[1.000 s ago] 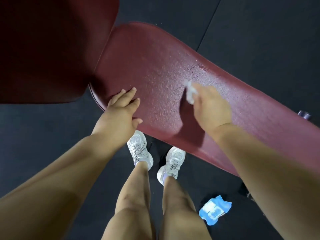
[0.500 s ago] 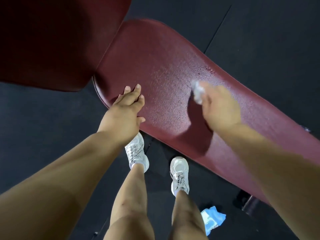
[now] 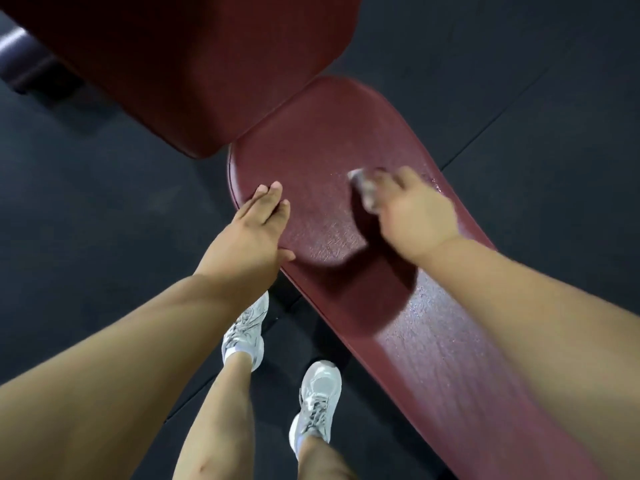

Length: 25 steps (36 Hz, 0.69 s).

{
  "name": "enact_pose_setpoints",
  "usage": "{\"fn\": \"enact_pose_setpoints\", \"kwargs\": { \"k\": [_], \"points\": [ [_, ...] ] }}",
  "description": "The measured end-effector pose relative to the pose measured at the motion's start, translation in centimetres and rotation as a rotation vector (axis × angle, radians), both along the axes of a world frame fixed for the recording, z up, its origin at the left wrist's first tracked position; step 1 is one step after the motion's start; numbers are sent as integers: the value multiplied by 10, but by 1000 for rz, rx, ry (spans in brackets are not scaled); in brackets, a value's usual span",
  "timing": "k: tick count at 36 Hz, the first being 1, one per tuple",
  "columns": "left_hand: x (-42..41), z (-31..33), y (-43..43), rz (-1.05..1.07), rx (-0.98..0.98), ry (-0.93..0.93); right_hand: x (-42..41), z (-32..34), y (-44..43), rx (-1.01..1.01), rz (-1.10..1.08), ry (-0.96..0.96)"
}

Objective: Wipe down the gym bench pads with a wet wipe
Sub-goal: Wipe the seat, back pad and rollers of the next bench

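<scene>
A person stands over a maroon long bench pad [image 3: 433,341] that runs from its rounded end near the middle of the view down toward the lower right corner. The left hand [image 3: 249,233] lies flat on the pad's near edge at the rounded end. Its fingers are straight and close together, the thumb points out along the edge, and it holds nothing.

The right hand [image 3: 415,216] is blurred. It reaches across the pad toward the far edge, with its fingers bent down over a crumpled white wet wipe [image 3: 365,190]. The wipe is pressed to the pad's top surface and shows at the fingertips on the side of the rounded end. The blur hides how the thumb sits. The hand and forearm cast a dark shadow on the pad beneath them.

Wet glints show on the pad along its far edge beside the right hand and further along its length. A second, darker pad [image 3: 207,64] fills the upper left, its corner just beside the rounded end of the long one. Two grey shoes [image 3: 318,400] stand on the dark floor [image 3: 104,202] beside the pad's near edge.
</scene>
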<state>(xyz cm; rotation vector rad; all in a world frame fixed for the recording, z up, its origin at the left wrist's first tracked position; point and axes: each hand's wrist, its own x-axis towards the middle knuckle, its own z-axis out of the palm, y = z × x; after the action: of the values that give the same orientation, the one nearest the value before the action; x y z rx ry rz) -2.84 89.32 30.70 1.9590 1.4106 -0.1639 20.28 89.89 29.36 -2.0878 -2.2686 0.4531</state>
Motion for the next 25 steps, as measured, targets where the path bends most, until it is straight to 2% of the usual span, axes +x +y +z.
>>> {"fn": "enact_pose_setpoints", "kwargs": {
  "k": [2,4,6,8,10,13,15,16,18,22,24,25],
  "points": [
    [0,-2,0,13,3,-9,27,0,18,58,-274,-85],
    [0,-2,0,23,1,-20,36,-4,29,53,-525,-78],
    [1,-2,0,33,2,-28,31,-11,34,47,-658,-42],
    [1,-3,0,42,9,-37,10,-13,29,88,-604,-29],
    [0,-4,-1,54,17,-34,-22,-11,14,105,-323,31],
    [-2,-7,-5,64,53,-14,-52,-8,-13,58,219,132],
    [-3,-8,-8,67,68,-3,-43,-7,-13,83,374,90],
    [-3,-9,-9,71,68,-4,-33,-9,-8,130,341,57],
    [-4,-8,-10,74,72,-9,-11,-13,9,213,141,-16],
    [-4,-7,-7,54,114,3,12,-12,36,162,-312,26],
    [-4,-7,-7,57,128,0,-3,-11,33,151,-330,28],
    [-4,-8,-8,49,147,3,-13,-13,28,152,-251,24]
  ]
}}
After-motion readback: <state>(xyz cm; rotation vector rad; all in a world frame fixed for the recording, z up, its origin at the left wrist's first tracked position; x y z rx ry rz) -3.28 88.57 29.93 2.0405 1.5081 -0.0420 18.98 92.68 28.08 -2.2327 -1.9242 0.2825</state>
